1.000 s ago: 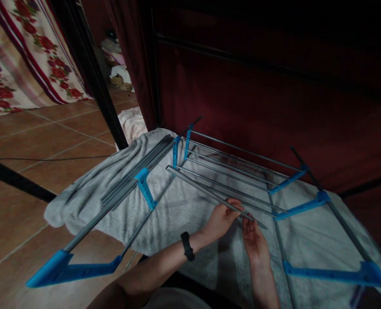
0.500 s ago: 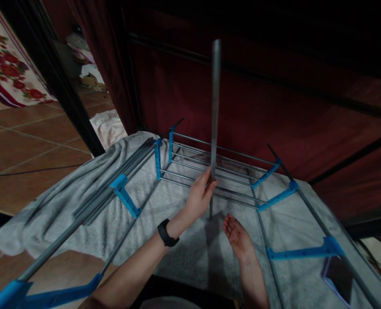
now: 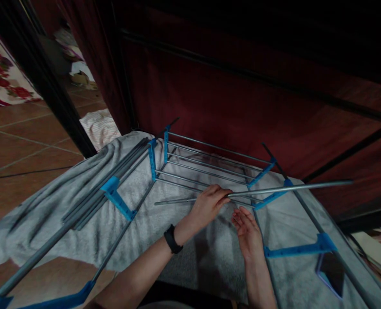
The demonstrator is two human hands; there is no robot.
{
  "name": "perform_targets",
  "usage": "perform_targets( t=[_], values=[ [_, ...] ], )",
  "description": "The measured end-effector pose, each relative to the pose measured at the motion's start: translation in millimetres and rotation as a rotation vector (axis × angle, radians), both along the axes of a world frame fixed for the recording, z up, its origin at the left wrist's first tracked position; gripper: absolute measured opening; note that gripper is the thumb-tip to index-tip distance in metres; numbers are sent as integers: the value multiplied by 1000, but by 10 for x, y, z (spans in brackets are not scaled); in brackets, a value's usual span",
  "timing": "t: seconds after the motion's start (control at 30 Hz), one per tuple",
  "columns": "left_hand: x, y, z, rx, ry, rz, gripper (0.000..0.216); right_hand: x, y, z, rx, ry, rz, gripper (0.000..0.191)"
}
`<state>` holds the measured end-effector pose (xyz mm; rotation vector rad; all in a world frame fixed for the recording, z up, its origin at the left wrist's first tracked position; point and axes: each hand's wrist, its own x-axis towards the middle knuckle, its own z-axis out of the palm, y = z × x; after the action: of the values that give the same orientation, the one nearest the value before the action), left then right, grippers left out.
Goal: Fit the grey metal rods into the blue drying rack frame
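Observation:
My left hand (image 3: 211,202), with a dark band on its wrist, is closed around a grey metal tube (image 3: 283,189). The tube lies nearly level across my view, its thinner end to the left and its thicker end reaching right. Just below it, my right hand (image 3: 246,227) is held palm up with fingers slightly curled, touching nothing that I can see. Beyond both hands stands a rack frame (image 3: 218,143) of grey tubes joined by blue plastic brackets (image 3: 118,199). Several thin rods span its far end.
Several loose grey tubes (image 3: 110,182) lie bundled on the left of the grey blanket (image 3: 177,223). A dark flat device (image 3: 331,274) lies at the lower right under a frame tube. Behind the rack hangs a dark red curtain (image 3: 210,94). Tiled floor (image 3: 32,133) shows at left.
The tube has swung from upright to nearly level, its upper end going down to the right. My left hand has turned with it and shifted slightly right. My right hand stays close by, open.

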<state>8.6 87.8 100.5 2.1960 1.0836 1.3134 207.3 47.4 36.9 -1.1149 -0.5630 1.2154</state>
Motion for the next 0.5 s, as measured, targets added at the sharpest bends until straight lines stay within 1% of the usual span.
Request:
perform_targets(
  t=[0.13,0.23,0.3,0.4,0.5],
  values=[
    [-68,-27,-322,-20,220,26,27,-16,-4,83,74,-22,-32,42],
    [-127,-49,-504,-54,363,46,27,-30,23,50,83,21,-29,42],
    [-158,-60,-592,-67,439,41,28,-26,49,-43,65,49,-22,38],
    [-192,-70,-691,-65,530,0,33,6,89,-276,31,78,-61,22],
    [-246,-70,-793,-82,620,-1,35,59,123,-531,-17,81,-96,22]
  ],
)
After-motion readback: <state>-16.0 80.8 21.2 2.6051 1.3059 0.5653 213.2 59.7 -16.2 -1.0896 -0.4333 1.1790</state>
